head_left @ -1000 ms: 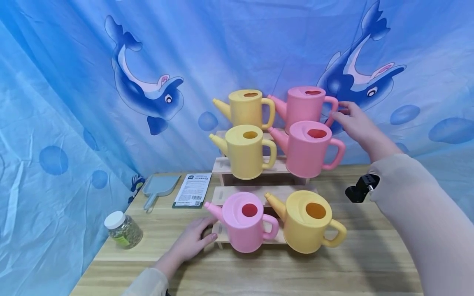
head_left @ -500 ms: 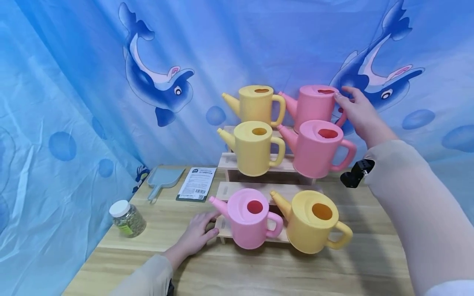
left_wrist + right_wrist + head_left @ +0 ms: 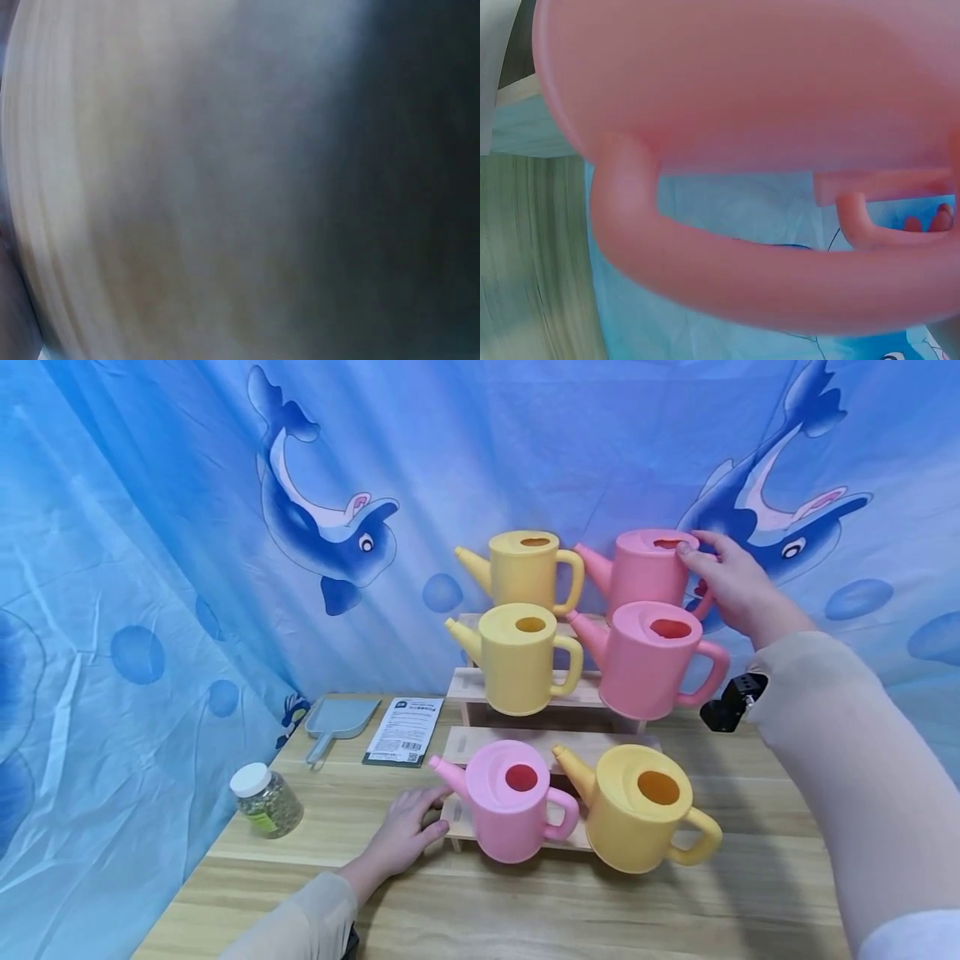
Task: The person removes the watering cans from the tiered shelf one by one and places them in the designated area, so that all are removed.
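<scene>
My right hand (image 3: 738, 583) is at the rear pink watering can (image 3: 647, 568) on the top step of a wooden stand (image 3: 480, 743). Its thumb lies by the can's top opening, and fingers curl at the handle; in the right wrist view, fingertips (image 3: 943, 217) show inside that handle loop. A nearer pink watering can (image 3: 727, 97) hides most of this hand there. My left hand (image 3: 405, 828) rests on the table at the stand's lower left edge, thumb and forefinger apart, fingertips touching the edge. The left wrist view is a blur.
Beside the rear pink can stands a yellow watering can (image 3: 523, 568); another pale yellow one (image 3: 516, 668) is a step lower. At the bottom are a pink can (image 3: 508, 814) and a yellow can (image 3: 637, 818). A jar (image 3: 272, 806), dustpan (image 3: 339, 718) and printed packet (image 3: 405, 731) lie left.
My right hand has moved from the outer side of the rear pink can's handle up and inward to its top. My left hand stays at the stand. The head view has shifted slightly.
</scene>
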Action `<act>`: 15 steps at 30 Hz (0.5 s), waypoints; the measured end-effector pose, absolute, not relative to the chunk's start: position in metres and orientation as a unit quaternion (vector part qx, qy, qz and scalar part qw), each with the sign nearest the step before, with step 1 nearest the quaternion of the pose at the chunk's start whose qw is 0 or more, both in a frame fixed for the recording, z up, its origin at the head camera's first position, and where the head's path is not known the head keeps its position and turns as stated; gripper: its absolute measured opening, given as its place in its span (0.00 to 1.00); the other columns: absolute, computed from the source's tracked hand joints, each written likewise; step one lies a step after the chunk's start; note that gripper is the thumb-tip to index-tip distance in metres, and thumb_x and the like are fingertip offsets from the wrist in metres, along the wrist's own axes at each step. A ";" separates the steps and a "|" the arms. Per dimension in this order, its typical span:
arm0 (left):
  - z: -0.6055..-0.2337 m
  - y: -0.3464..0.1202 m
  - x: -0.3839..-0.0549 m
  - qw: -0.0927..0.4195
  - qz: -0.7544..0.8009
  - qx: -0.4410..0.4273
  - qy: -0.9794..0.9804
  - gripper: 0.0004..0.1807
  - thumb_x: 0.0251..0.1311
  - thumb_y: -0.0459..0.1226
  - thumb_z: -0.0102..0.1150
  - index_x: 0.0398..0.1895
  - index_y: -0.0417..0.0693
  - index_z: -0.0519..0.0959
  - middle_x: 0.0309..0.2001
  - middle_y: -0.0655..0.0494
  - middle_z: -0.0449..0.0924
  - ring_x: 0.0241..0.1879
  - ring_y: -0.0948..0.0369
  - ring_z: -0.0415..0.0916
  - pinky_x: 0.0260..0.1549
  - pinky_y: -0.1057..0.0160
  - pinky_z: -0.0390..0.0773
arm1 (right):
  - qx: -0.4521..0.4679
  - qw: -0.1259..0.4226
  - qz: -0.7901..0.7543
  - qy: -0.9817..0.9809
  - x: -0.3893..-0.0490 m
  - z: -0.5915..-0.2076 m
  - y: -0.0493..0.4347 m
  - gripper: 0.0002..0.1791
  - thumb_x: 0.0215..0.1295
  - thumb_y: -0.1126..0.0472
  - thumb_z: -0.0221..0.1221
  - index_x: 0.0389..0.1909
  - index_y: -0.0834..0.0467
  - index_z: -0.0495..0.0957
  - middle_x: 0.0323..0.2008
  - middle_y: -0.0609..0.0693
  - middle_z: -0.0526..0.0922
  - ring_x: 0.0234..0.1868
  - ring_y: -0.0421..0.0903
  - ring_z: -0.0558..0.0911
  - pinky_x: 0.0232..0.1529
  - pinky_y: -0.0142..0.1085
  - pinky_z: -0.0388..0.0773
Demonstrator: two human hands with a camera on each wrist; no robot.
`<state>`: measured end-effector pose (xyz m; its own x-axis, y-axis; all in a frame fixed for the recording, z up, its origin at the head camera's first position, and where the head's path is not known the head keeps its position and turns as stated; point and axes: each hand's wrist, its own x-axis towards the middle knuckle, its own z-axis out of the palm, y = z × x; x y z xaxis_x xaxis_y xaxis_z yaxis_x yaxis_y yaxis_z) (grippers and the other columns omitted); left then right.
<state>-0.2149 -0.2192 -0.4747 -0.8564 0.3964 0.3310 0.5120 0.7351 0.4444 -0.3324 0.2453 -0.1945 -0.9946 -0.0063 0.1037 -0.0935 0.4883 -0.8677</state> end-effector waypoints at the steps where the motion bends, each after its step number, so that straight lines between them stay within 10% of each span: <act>1: -0.475 -0.219 -0.215 0.105 -0.269 -0.243 -0.926 0.27 0.62 0.50 0.52 0.65 0.58 0.66 0.46 0.59 0.72 0.49 0.56 0.65 0.53 0.44 0.59 | 0.027 0.048 0.506 -0.861 -0.332 -0.194 0.247 0.49 0.51 0.25 0.45 0.72 0.33 0.35 0.73 0.52 0.42 0.68 0.64 0.51 0.60 0.58 0.56; 15: -0.477 -0.219 -0.217 0.115 -0.267 -0.247 -0.924 0.27 0.62 0.50 0.52 0.64 0.55 0.67 0.45 0.57 0.73 0.50 0.53 0.66 0.52 0.43 0.60 | -0.034 0.113 0.596 -0.795 -0.318 -0.201 0.291 0.42 0.51 0.33 0.53 0.70 0.32 0.53 0.72 0.44 0.49 0.69 0.51 0.51 0.65 0.48 0.53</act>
<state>-0.2173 -0.2192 -0.4765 -0.8516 0.3951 0.3447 0.5181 0.7349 0.4376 -0.3182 0.2909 -0.2013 -0.9722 0.1879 0.1395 -0.0813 0.2880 -0.9542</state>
